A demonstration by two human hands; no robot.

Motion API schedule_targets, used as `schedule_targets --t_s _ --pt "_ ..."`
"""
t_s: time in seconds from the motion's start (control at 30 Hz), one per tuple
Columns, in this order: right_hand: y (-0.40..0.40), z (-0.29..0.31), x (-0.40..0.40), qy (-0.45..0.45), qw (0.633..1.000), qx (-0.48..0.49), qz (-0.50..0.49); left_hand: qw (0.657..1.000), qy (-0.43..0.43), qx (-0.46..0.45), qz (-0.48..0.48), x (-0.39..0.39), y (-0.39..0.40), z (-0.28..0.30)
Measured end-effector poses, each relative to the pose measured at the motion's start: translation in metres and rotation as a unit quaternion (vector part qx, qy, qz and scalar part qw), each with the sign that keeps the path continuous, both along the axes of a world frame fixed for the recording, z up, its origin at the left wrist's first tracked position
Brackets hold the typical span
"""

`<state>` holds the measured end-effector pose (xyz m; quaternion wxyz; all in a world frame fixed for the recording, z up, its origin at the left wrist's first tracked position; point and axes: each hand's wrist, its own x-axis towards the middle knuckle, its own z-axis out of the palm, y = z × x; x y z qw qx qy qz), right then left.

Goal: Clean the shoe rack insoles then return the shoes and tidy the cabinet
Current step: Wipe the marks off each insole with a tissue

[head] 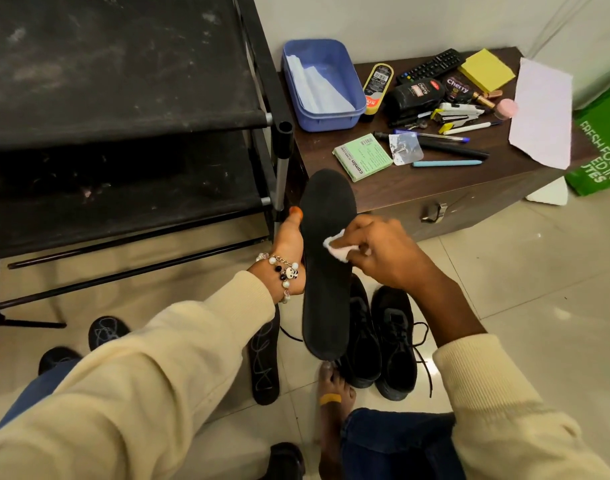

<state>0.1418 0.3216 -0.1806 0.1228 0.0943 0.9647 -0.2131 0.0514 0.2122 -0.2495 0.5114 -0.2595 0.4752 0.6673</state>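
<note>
A long black insole [326, 271] stands upright in mid-air, held at its left edge by my left hand [289, 247], which wears a bead bracelet. My right hand [383, 251] pinches a small white wipe [442, 249] pressed against the insole's right side near the middle. Below it a pair of black lace-up shoes [379, 341] stands on the tiled floor. Another black insole [263, 368] with pale scribble marks lies flat on the floor to the left, and a third piece [106, 330] lies further left. The black fabric shoe rack [123, 109] stands empty at the left, its shelves dusty.
A dark wooden cabinet [435, 195] at the right carries a blue tub [324, 81] of papers, shoe polish bottles [414, 95], a remote, pens, sticky notes, a green box and a paper sheet. A green bag [598, 147] leans beside it. My bare foot [334, 393] rests by the shoes.
</note>
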Motion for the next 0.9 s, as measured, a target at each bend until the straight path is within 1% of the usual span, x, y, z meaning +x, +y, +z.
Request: schedule_targets --t_s 0.07,0.13,0.17,0.2,0.23,0.27,0.3,0.33,0.37,0.4,0.43,0.47,0.5,0.53,0.57,0.7,0.8,0.87,0.9 --pt "-0.001 -0.004 -0.004 0.011 0.997 0.046 -0.063 1.0 -0.001 0.011 0.001 0.0 0.0 0.002" --pt "-0.005 -0.004 -0.003 -0.005 0.998 0.048 -0.043 1.0 0.011 0.003 -0.003 -0.001 -0.001 0.003" --pt "-0.006 -0.004 -0.001 -0.013 0.999 0.025 -0.019 1.0 0.017 0.002 -0.004 -0.002 -0.001 0.004" --pt "-0.006 -0.004 0.002 -0.016 1.0 -0.022 -0.004 1.0 0.019 0.006 -0.004 -0.002 -0.001 0.005" --pt "-0.004 -0.003 0.006 -0.019 0.996 -0.083 -0.012 1.0 0.018 0.011 -0.002 -0.002 0.0 0.006" --pt "-0.004 -0.001 0.01 -0.012 0.988 -0.143 -0.054 1.0 0.019 0.012 0.003 -0.002 0.001 0.007" --pt "-0.002 -0.001 0.014 0.018 0.973 -0.191 -0.129 1.0 0.025 0.007 0.009 -0.002 0.001 0.007" --pt "-0.001 -0.002 0.018 0.066 0.942 -0.232 -0.232 0.999 0.035 -0.002 0.013 -0.003 0.001 0.008" --pt "-0.001 -0.005 0.022 0.12 0.888 -0.273 -0.349 0.999 0.046 -0.014 0.018 -0.004 0.002 0.007" --pt "-0.002 -0.006 0.025 0.156 0.814 -0.317 -0.461 0.998 0.056 -0.023 0.023 -0.004 0.001 0.008" --pt "-0.003 -0.009 0.029 0.161 0.74 -0.364 -0.542 0.997 0.068 -0.03 0.027 -0.005 0.0 0.007" --pt "-0.005 -0.01 0.032 0.138 0.685 -0.412 -0.585 0.996 0.079 -0.035 0.032 -0.004 0.0 0.008" --pt "-0.01 -0.012 0.034 0.108 0.653 -0.457 -0.594 0.995 0.089 -0.038 0.037 -0.003 -0.001 0.009" --pt "-0.016 -0.015 0.035 0.082 0.639 -0.493 -0.585 0.994 0.094 -0.036 0.04 0.0 -0.001 0.009" --pt "-0.022 -0.017 0.037 0.065 0.641 -0.512 -0.568 0.994 0.101 -0.032 0.041 0.003 -0.002 0.009" --pt "-0.042 -0.02 0.045 0.047 0.69 -0.54 -0.479 0.988 0.147 -0.035 0.036 0.021 -0.017 0.018" --pt "-0.048 -0.022 0.057 0.047 0.72 -0.55 -0.421 0.989 0.145 -0.018 0.028 0.034 -0.039 0.029" --pt "-0.056 -0.025 0.065 0.038 0.731 -0.55 -0.403 0.991 0.133 -0.023 0.004 0.041 -0.055 0.036" --pt "-0.061 -0.026 0.069 0.029 0.737 -0.545 -0.398 0.988 0.145 -0.048 -0.026 0.043 -0.064 0.038"
